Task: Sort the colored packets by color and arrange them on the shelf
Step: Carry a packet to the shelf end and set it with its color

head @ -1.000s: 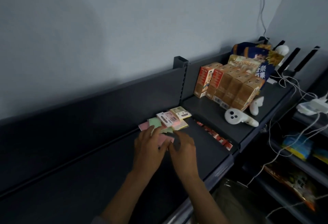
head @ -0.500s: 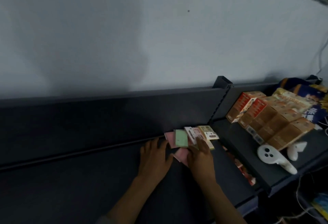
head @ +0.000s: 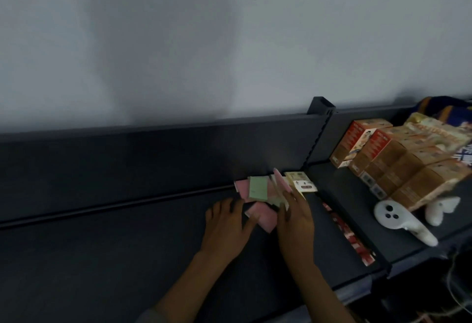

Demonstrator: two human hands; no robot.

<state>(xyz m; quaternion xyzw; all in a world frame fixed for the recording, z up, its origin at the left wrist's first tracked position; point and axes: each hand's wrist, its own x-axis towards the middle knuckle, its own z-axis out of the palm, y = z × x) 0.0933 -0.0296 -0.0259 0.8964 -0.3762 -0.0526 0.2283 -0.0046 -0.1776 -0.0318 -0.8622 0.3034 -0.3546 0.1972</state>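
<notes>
Dark grey metal shelf [head: 102,246] ran across the lower frame under a pale wall [head: 178,41], with a raised back panel [head: 153,159] behind it. Left hand [head: 226,229] lay palm-down on the shelf surface, fingers spread and fairly straight, thumb tip touching the near edge of a pink packet [head: 263,216] that lay flat and turned at an angle; the hand gripped nothing that could be seen. Behind that, against the back panel, a small overlapping pile of packets: another pink one [head: 241,187] at the left end, a green packet [head: 258,189] lying on top of it, then a pink packet tilted up on edge [head: 282,182], and a cream packet with printed label [head: 301,182] at the right end. Right hand [head: 296,220] sat just right of the angled pink packet, fingers extended toward the pile and touching its near right side; whether it pinched a packet could not be told, motion blur. Right of the shelf upright [head: 319,128], the next bay held a row of orange-brown cartons [head: 398,166], some with red side panels, and a blue-and-yellow snack bag [head: 449,113] behind them. Two white handheld controllers [head: 398,220] lay just in front of the cartons. A strip of red labels [head: 350,238] ran along the edge between the two bays.
</notes>
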